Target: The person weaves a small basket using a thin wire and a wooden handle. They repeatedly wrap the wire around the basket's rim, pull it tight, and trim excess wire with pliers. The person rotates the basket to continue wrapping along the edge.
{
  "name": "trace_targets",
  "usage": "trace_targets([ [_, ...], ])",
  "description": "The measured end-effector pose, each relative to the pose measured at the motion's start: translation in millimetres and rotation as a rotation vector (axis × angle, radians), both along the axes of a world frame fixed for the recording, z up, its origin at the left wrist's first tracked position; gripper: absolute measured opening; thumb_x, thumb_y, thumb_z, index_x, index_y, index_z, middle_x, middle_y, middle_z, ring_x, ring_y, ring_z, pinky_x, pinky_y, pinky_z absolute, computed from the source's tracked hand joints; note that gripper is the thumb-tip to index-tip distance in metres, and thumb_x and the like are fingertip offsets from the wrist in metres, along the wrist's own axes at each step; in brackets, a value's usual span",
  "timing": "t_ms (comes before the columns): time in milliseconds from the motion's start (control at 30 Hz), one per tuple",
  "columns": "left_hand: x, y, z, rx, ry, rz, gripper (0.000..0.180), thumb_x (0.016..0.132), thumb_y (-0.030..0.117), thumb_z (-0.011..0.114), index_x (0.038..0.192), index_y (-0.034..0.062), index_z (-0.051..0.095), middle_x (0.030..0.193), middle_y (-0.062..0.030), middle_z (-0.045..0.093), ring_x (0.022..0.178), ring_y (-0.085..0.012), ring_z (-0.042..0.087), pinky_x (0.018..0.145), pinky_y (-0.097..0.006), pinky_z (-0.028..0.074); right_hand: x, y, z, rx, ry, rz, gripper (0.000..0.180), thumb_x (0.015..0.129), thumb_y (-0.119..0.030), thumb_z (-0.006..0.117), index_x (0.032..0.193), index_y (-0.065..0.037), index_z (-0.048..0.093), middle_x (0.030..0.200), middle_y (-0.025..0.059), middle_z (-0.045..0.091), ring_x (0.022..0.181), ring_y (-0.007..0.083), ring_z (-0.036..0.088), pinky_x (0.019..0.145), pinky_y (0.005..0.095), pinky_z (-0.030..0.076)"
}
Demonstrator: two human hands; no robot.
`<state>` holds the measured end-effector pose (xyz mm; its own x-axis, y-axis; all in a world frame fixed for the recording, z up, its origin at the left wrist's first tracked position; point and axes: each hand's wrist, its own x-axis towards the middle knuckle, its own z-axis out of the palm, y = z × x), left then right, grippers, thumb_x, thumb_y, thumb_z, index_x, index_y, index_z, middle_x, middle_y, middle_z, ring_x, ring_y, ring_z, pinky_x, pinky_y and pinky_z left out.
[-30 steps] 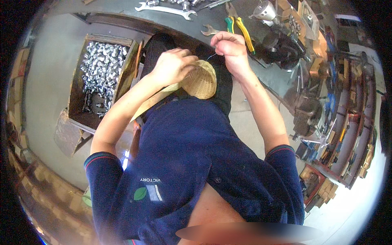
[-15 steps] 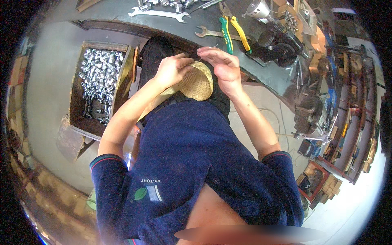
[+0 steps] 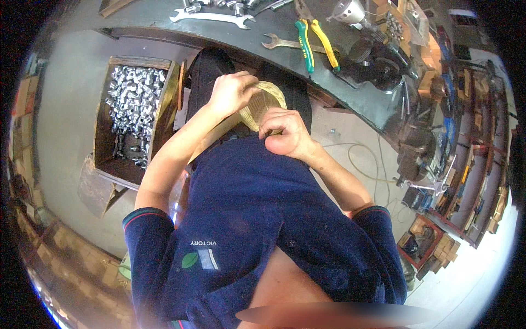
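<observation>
A small round woven basket (image 3: 278, 94) of pale straw lies tilted over my lap, its hollow facing up. My left hand (image 3: 234, 94) is closed on its left rim, the fingertips partly hidden. At the near right side of the basket, my right hand (image 3: 287, 131) has its fingers curled over the rim, with the thumb below. Both hands cover much of the basket, and no contents can be made out in the part that shows.
To the left stands a wooden box (image 3: 101, 140) of shiny metal fittings (image 3: 134, 98). On the dark workbench (image 3: 219, 35) ahead lie a double-ended wrench (image 3: 211, 17), an adjustable wrench (image 3: 282, 43) and green-and-yellow-handled pliers (image 3: 304, 46). Dark machine parts (image 3: 378, 68) sit further right. Loaded shelves stand at the right edge.
My right hand has come down and toward me, from spread fingers beside the basket to curled fingers on its near right rim. My left hand has stayed at the left rim.
</observation>
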<state>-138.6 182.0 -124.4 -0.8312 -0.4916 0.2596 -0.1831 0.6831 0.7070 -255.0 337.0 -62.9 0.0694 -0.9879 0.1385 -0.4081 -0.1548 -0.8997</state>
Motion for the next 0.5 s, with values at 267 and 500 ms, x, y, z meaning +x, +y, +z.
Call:
trace_targets([
  [267, 0.0, 0.5, -0.1, -0.023, -0.003, 0.010, 0.022, 0.074, 0.022, 0.069, 0.088, 0.0055, 0.066, 0.077, -0.0108, 0.060, 0.065, -0.0304, 0.060, 0.057, -0.037, 0.048, 9.0, -2.9, 4.3, 0.066, 0.036, -0.013, 0.009, 0.055, -0.014, 0.063, 0.062, -0.009, 0.061, 0.063, 0.0070, 0.058, 0.065, 0.0258, 0.057, 0.059, 0.0361, 0.045],
  [500, -0.4, 1.4, 0.9, -0.024, -0.014, 0.018, 0.021, 0.073, 0.021, 0.069, 0.086, 0.0047, 0.066, 0.078, -0.0104, 0.061, 0.065, -0.0290, 0.061, 0.057, -0.036, 0.049, 10.4, -3.9, -1.9, 0.029, 0.029, 0.005, 0.011, 0.056, -0.010, 0.061, 0.066, -0.004, 0.061, 0.066, 0.0063, 0.060, 0.064, 0.0225, 0.057, 0.057, 0.0321, 0.046],
])
